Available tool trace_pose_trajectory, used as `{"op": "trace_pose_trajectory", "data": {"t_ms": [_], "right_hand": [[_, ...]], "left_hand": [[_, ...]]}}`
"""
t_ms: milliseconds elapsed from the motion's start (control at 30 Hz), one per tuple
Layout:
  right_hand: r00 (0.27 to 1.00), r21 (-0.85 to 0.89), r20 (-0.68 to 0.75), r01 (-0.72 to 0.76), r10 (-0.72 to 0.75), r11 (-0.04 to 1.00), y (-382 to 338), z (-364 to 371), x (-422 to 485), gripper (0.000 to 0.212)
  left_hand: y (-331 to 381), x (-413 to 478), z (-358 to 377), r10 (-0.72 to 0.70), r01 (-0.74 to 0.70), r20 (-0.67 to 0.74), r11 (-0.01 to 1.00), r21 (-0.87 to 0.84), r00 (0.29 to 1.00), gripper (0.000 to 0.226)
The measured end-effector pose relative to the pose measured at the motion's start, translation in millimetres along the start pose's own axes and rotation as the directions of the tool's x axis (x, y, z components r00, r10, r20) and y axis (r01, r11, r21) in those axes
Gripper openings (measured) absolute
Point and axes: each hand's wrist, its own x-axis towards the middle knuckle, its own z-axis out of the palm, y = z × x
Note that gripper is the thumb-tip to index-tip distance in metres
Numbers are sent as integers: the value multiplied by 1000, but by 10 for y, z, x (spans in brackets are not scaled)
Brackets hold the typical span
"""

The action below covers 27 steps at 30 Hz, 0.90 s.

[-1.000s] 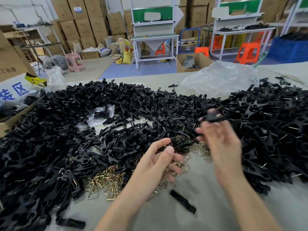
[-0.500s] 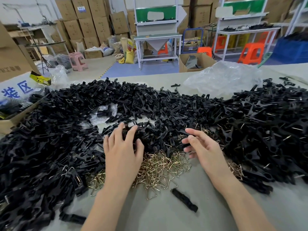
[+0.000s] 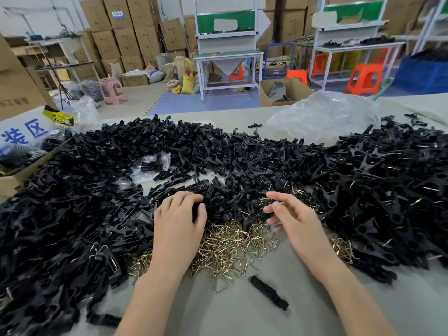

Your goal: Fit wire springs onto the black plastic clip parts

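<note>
Left hand (image 3: 179, 221) fingers curl into black clip parts (image 3: 218, 166) at twelve o'clock (grip unclear); right hand (image 3: 293, 214) fingers are spread, and should pinch one wire spring (image 3: 230, 243) singly.

My right hand (image 3: 293, 219) no longer holds a clip aloft; it has come down beside the wire springs (image 3: 230, 243). My left hand (image 3: 179, 221) reached past them, fingers curling round black clip parts (image 3: 218, 166).
</note>
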Motion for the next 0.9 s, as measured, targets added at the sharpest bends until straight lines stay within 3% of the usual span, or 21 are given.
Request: {"op": "trace_pose_trajectory", "data": {"t_ms": [133,200,267,333,600,900], "right_hand": [[1000,13,0,-12,12,1000,-5,3,0,27],[1000,18,0,-12,12,1000,-4,8,5,27],[1000,17,4,-14,14,1000,1,5,11,27],[1000,17,11,-17,17,1000,9,4,13,27],[1000,-32,19,-5,6,999,25,12,2,26],[1000,-50,29,-4,6,999,25,8,-9,27]], "left_hand": [[-21,91,-63,11,-11,45,1000,0,999,47],[-57,249,-118,16,-25,189,999,46,982,57],[-59,434,-183,5,-40,364,995,88,931,54],[-38,577,-225,-10,-62,452,988,142,892,49],[-21,664,-208,185,-331,387,874,355,903,31],[-120,677,-203,219,-314,448,938,147,866,29]]}}
